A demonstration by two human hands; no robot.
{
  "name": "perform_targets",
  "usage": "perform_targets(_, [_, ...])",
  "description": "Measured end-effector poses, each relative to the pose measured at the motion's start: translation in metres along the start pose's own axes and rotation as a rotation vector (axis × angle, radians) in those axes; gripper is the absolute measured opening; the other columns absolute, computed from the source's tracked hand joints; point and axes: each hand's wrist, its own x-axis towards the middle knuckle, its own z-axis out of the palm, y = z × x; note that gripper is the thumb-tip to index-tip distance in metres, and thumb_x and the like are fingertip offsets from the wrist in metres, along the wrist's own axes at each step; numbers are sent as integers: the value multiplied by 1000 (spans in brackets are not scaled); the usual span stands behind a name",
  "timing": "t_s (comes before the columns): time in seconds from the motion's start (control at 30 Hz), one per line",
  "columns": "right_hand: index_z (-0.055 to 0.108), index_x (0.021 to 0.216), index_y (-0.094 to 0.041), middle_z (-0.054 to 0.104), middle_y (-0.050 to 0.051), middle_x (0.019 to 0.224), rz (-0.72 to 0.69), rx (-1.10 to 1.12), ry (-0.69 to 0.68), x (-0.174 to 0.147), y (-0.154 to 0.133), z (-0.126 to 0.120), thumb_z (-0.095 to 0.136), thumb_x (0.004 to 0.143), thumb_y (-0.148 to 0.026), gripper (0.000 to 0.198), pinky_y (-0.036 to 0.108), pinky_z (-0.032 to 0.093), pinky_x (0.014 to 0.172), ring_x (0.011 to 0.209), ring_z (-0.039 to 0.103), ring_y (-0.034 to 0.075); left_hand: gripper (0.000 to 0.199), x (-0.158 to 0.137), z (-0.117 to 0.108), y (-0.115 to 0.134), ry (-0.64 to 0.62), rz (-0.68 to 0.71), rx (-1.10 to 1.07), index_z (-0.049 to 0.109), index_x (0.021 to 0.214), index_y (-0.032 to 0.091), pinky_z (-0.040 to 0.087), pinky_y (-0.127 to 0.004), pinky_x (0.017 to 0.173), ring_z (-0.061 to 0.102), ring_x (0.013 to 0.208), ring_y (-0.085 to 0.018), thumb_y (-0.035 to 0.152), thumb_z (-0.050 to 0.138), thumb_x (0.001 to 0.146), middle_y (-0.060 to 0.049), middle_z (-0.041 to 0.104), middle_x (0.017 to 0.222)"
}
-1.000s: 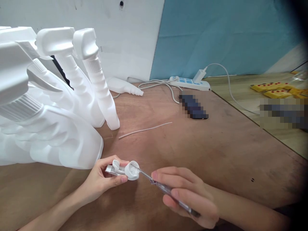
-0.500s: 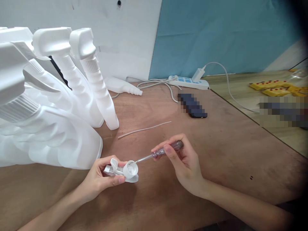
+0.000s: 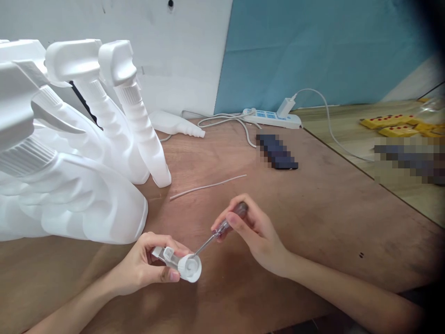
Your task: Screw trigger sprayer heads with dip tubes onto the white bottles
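Between the thumb and fingers of my left hand (image 3: 146,264) is a white spray bottle trigger head (image 3: 174,262), its round collar turned toward the right and up. My right hand (image 3: 253,236) grips a screwdriver (image 3: 225,225) by its clear handle. The metal shaft slants down to the left, and its tip meets the upper rim of the collar; whether it reaches inside, I cannot tell. Behind the hands a thin white tube (image 3: 208,186) lies on the wooden table (image 3: 313,218).
Several white spray bottles (image 3: 104,195) with heads on stand at the left. A headless white bottle (image 3: 177,124) lies behind them. Toward the back are a power strip (image 3: 271,118) with cables and a dark phone-like object (image 3: 278,152). Yellow pieces (image 3: 387,123) lie far right.
My left hand has turned the trigger head and lowered it slightly. My right hand has moved a little left, and the screwdriver now slopes more steeply, its tip lower at the collar.
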Motion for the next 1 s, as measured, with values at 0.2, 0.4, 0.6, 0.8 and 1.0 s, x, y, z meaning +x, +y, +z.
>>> perform_targets(0.2, [36,84,-21,67,3,75,65,44,-5,7,0,-5,48,88,-32,17,28,55,60,62,62,11,27,2,4,7,56,-24,183,64,84,13,38,-21,56,50,63,-12,33,69,67,-3,62,73])
perform_targets(0.4, [38,84,-20,67,3,77,-13,22,-53,10,-4,-19,47,88,-30,14,30,53,63,65,62,12,13,-1,24,40,151,84,813,59,83,18,39,-19,52,48,56,-10,28,50,80,2,56,66])
perform_targets(0.6, [38,85,-20,65,3,77,-98,-131,-109,1,-4,-23,46,88,-29,12,30,52,64,67,62,13,35,-5,43,49,205,372,1649,54,94,17,47,-28,57,63,68,-20,1,34,70,-8,66,86])
perform_targets(0.8, [38,79,-21,56,-3,62,-203,-152,40,-1,-9,-27,40,90,-29,14,25,46,57,58,55,10,31,-1,43,51,346,542,1666,54,100,18,51,-29,63,65,79,-21,6,37,76,-9,66,100])
perform_targets(1.0, [40,84,-21,51,-2,81,-114,-252,-41,-2,-30,-29,34,91,-30,13,20,29,39,41,36,3,20,16,53,60,463,329,808,51,97,22,46,-19,60,59,68,-12,30,57,80,2,63,81])
